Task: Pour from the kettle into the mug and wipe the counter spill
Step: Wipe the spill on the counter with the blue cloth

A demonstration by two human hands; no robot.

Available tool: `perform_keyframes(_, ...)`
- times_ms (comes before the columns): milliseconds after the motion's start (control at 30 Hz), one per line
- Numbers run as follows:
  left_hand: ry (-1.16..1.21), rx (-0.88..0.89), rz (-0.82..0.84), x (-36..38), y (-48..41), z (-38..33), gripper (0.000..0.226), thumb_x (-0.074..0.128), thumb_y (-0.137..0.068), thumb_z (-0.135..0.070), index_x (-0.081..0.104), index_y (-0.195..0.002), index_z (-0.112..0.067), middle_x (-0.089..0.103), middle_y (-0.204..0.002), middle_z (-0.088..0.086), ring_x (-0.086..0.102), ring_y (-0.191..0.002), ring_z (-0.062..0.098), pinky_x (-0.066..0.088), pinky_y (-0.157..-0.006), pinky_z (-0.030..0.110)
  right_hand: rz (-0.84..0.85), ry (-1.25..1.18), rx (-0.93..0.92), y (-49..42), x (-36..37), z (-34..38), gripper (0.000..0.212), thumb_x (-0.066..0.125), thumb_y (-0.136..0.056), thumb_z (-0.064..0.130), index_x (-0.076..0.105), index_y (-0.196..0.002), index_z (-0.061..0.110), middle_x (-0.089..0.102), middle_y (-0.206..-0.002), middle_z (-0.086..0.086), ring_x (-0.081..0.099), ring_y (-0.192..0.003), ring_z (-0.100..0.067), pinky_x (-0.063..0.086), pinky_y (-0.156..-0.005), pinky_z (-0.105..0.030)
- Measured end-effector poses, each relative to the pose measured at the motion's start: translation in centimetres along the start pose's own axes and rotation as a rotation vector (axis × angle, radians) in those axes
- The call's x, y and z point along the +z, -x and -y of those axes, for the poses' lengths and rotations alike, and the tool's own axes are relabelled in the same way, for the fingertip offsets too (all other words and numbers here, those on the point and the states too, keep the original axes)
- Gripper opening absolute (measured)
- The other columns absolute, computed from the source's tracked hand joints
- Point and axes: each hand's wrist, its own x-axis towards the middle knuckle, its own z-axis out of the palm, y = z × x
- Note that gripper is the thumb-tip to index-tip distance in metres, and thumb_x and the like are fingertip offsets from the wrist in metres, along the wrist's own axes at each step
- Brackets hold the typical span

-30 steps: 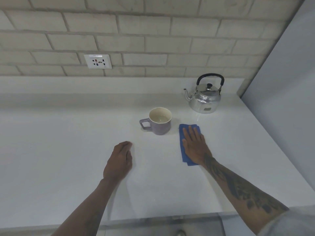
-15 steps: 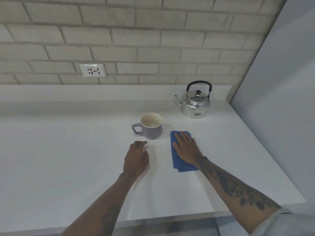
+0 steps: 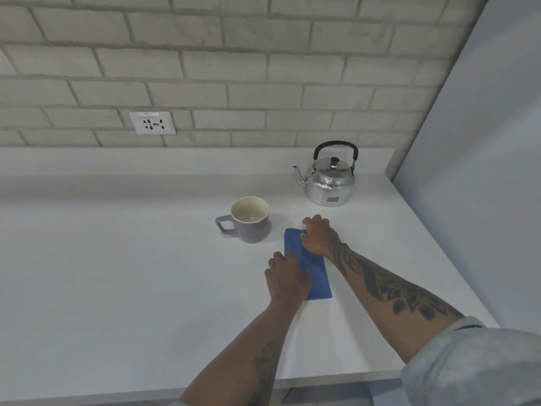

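Folded blue cloth [image 3: 314, 269] lies right of centre on the white tabletop [image 3: 117, 273]: soft, light. Both hands' fingers curl onto it; right hand [image 3: 317, 235] far end, left hand [image 3: 288, 276] near edge.

- Pale brick wall [image 3: 234, 68] behind, light mortar lines between the bricks.
- White socket plate [image 3: 152, 123] set low in that wall, toward the left, small dark openings on its face.
- Plain grey panel [image 3: 483, 142] standing along the right side.
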Motion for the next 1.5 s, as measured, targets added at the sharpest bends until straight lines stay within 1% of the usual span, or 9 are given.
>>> perform_keyframes(200, 0.008, -0.010, -0.021, 0.3, -0.2, 0.1, 0.034, 0.062, -0.083, -0.032, 0.053, -0.112, -0.016, 0.053, -0.113, 0.005, 0.051, -0.105, 0.024, 0.041, -0.086, 0.033, 0.035, -0.027, 0.046, -1.7, 0.3, -0.1, 0.035, 0.051, -0.090, 0.017, 0.050, -0.123, 0.005, 0.049, -0.126, -0.016, 0.040, -0.122, -0.034, 0.042, -0.091, -0.038)
perform_keyframes(300, 0.006, -0.041, -0.039, 0.0, -0.3, 0.2, 0.046, 0.066, -0.079, -0.039, 0.049, -0.115, -0.016, 0.052, -0.113, 0.002, 0.050, -0.105, 0.022, 0.041, -0.087, 0.032, 0.051, -0.040, 0.088, -2.0, -0.4, 0.3, 0.007, 0.056, -0.083, 0.017, 0.052, -0.083, 0.011, 0.055, -0.088, -0.008, 0.046, -0.104, -0.032, 0.039, -0.076, -0.033)
perform_keyframes(433, 0.005, -0.084, -0.032, -0.7, -0.5, 0.8, 0.072, 0.071, -0.070, -0.052, 0.042, -0.124, -0.015, 0.048, -0.118, 0.002, 0.047, -0.111, 0.023, 0.039, -0.090, 0.034, 0.095, -0.018, 0.009, -2.0, -1.9, 1.1, 0.037, 0.057, -0.075, 0.008, 0.028, -0.054, 0.015, 0.032, -0.055, -0.001, 0.036, -0.059, -0.020, 0.023, -0.051, -0.025)
perform_keyframes(600, 0.039, -0.091, 0.010, -1.6, -0.9, 1.8, 0.095, 0.075, -0.063, -0.058, 0.033, -0.137, -0.016, 0.042, -0.130, 0.003, 0.040, -0.121, 0.025, 0.035, -0.096, 0.036, 0.199, -0.086, -0.111, 0.2, -6.2, 2.4, 0.042, 0.067, -0.075, 0.007, 0.034, -0.051, 0.014, 0.034, -0.054, -0.002, 0.034, -0.051, -0.015, 0.027, -0.046, -0.024)
perform_keyframes(833, 0.487, -0.096, 0.227, -3.4, -1.8, 3.3, 0.033, 0.082, -0.064, -0.033, 0.064, -0.085, -0.015, 0.068, -0.087, -0.001, 0.062, -0.082, 0.021, 0.055, -0.076, 0.039, 0.279, -0.090, -0.299, 3.6, -12.1, 6.3, 0.010, 0.070, -0.080, 0.009, 0.061, -0.075, 0.007, 0.055, -0.075, -0.007, 0.051, -0.067, -0.018, 0.043, -0.052, -0.023)
perform_keyframes(933, 0.818, -0.095, 0.272, -5.4, -1.1, 5.0, 0.025, 0.086, -0.068, -0.014, 0.067, -0.084, -0.021, 0.072, -0.084, -0.007, 0.067, -0.074, 0.011, 0.057, -0.067, 0.024, 0.251, -0.108, -0.354, 4.3, -13.7, 8.7, 0.014, 0.070, -0.079, 0.009, 0.060, -0.070, 0.011, 0.056, -0.071, -0.004, 0.052, -0.062, -0.014, 0.042, -0.051, -0.021)
perform_keyframes(1100, 1.023, -0.094, 0.195, -9.5, 0.3, 10.3, 0.043, 0.087, -0.066, -0.012, 0.071, -0.106, -0.013, 0.076, -0.104, 0.003, 0.073, -0.093, 0.021, 0.060, -0.084, 0.038, 0.228, -0.144, -0.461, 3.5, -13.6, 14.6, 0.014, 0.068, -0.078, 0.006, 0.058, -0.069, 0.010, 0.053, -0.070, -0.004, 0.049, -0.062, -0.015, 0.041, -0.050, -0.021)
perform_keyframes(1200, 1.060, -0.175, 0.090, -12.0, 1.5, 14.4, 0.045, 0.085, -0.069, -0.007, 0.069, -0.111, -0.009, 0.075, -0.106, 0.006, 0.073, -0.092, 0.021, 0.060, -0.075, 0.031, 0.221, -0.157, -0.536, 2.6, -11.6, 19.1, 0.010, 0.066, -0.076, 0.006, 0.059, -0.071, 0.008, 0.051, -0.070, -0.006, 0.047, -0.063, -0.016, 0.038, -0.053, -0.024)
perform_keyframes(1500, 0.899, -0.555, -0.094, -16.5, 4.9, 22.7, 0.035, 0.086, -0.064, -0.008, 0.065, -0.092, -0.009, 0.071, -0.104, 0.011, 0.070, -0.093, 0.031, 0.061, -0.081, 0.043, 0.209, -0.130, -0.617, -0.3, -2.2, 29.1, 0.045, 0.064, -0.074, 0.003, 0.028, -0.052, 0.016, 0.029, -0.055, -0.001, 0.028, -0.052, -0.015, 0.023, -0.047, -0.026)
